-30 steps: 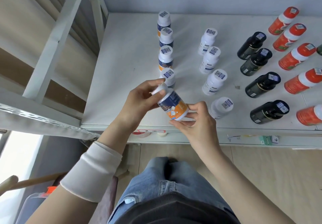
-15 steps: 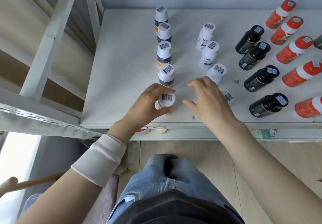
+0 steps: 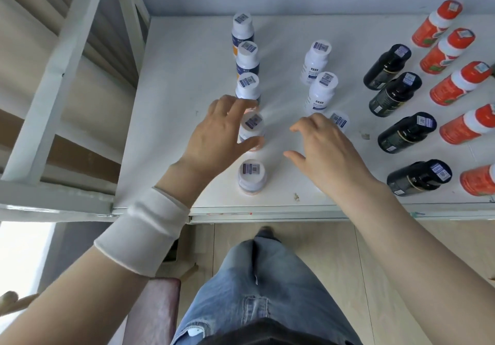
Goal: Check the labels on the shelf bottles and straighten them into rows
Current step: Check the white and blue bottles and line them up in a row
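Observation:
On the white shelf (image 3: 187, 90), a left row of white-capped blue-and-orange bottles runs front to back. The front bottle (image 3: 251, 174) stands free near the edge. My left hand (image 3: 214, 135) wraps the bottle behind it (image 3: 253, 123), thumb in front and fingers over the back. My right hand (image 3: 326, 151) hovers open over the second row of white bottles (image 3: 322, 90) and partly hides one whose cap (image 3: 339, 120) still shows.
Black bottles (image 3: 388, 67) and red bottles with white collars (image 3: 439, 23) stand in rows on the right. A white metal shelf frame (image 3: 53, 76) rises at the left. The shelf's front edge (image 3: 267, 210) is just below my wrists. Small bits of debris (image 3: 296, 196) lie near it.
Both hands held a bottle tilted above the shelf edge; it now stands at the front of the left row. My left hand has moved to the bottle behind it, and my right hand opened.

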{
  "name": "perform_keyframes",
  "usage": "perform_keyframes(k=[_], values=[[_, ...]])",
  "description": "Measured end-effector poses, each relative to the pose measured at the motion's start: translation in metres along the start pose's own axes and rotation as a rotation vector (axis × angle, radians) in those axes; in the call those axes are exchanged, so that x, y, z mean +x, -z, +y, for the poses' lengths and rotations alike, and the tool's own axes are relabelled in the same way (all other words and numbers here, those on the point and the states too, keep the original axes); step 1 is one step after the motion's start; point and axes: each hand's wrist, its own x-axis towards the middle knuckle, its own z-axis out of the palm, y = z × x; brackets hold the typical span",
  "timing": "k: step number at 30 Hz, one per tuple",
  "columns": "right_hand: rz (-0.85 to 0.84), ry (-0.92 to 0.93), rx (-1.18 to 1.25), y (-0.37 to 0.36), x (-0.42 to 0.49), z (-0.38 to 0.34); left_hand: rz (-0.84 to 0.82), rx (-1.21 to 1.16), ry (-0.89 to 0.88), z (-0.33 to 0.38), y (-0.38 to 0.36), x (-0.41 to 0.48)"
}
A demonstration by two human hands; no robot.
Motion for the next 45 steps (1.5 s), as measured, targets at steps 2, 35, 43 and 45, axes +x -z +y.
perform_keyframes(k=[2,35,43,45], values=[[-0.023,0.038,-0.032,0.000,0.009,0.003,-0.121,0.122,0.052,0.001,-0.004,0.012],[-0.049,-0.008,1.532,-0.010,0.014,0.000,-0.027,-1.220,0.251,0.006,0.038,0.000],[0.136,-0.192,1.356,-0.002,0.012,-0.012,-0.027,-1.466,0.367,0.006,0.031,-0.002],[0.266,-0.220,1.133,0.003,0.014,-0.022,-0.074,-1.557,0.474,0.009,0.027,-0.001]])
